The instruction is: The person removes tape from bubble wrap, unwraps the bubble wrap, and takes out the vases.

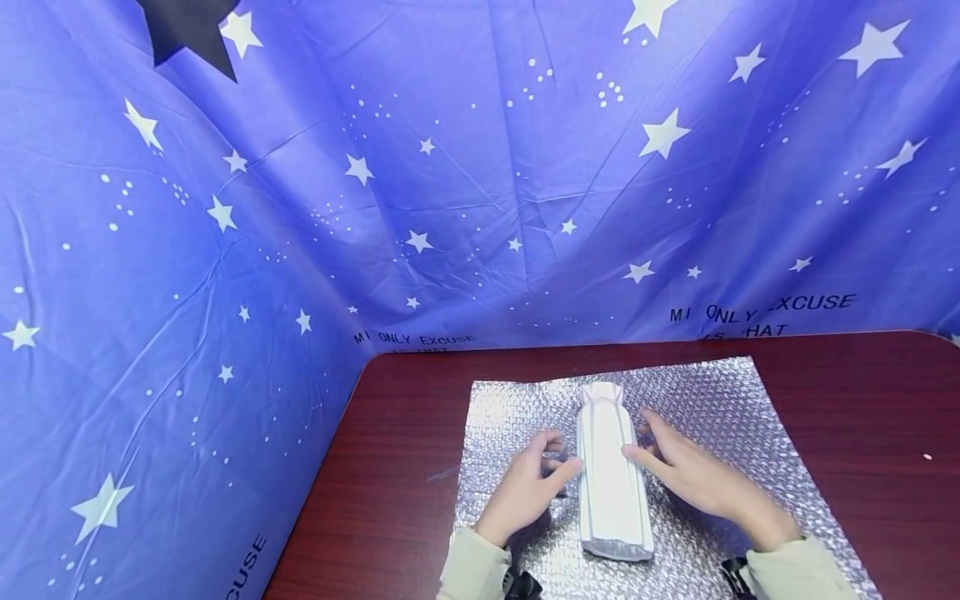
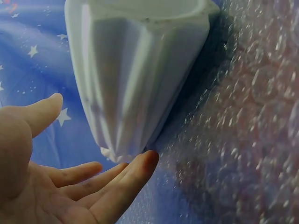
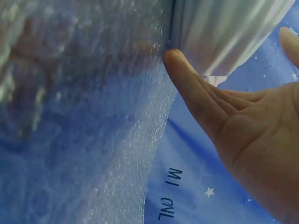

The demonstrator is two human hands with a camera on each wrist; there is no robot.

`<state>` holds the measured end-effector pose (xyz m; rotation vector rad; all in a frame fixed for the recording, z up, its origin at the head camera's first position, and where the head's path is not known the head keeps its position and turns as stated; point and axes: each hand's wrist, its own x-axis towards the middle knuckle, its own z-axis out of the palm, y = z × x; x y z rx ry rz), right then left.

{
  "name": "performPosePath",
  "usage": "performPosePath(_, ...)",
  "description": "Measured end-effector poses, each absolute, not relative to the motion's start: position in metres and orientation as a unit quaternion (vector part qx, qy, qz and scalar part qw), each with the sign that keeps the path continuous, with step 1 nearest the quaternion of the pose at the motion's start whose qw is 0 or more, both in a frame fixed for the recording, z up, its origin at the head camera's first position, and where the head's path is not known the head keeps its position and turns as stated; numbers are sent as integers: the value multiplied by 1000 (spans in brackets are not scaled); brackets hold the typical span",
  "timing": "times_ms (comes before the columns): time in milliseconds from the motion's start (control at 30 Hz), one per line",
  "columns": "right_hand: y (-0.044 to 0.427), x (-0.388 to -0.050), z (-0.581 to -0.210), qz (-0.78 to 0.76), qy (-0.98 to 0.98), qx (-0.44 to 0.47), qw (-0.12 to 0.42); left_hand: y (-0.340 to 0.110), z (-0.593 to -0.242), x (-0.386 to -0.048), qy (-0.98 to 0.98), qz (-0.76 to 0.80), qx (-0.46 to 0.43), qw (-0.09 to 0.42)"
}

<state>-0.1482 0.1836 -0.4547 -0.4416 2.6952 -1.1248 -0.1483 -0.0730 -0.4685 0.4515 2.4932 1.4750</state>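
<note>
The white vase (image 1: 611, 475) lies on its side at lower center of the head frame, neck toward the top, base toward the bottom edge. Under it: a sheet of bubble wrap (image 1: 712, 417), w/ wrap showing on both sides. Your L hand (image 1: 525, 487) is just left of the vase, fingers spread and loose, thumb tip at its edge. Your R hand (image 1: 701, 475) is on the other side, also spread wide, thumb overlapping the vase's right edge (can't tell if either thumb actually presses). Neither hand grips anything.

Prob. step: setting or steadying the vase on the sheet. Next move, I'd say, calls for light, even contact from both sides so it doesn't roll, then a free hand for the sheet's edge.

Further out: dark red table (image 1: 397, 433), then blue star-print cloth (image 1: 450, 167) filling the upper frame.
</note>
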Motion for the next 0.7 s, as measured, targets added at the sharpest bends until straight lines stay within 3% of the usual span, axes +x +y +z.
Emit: performPosePath(700,177,-149,-459,-368,913,-147,93,-59,-479,-146,816,536,164,140)
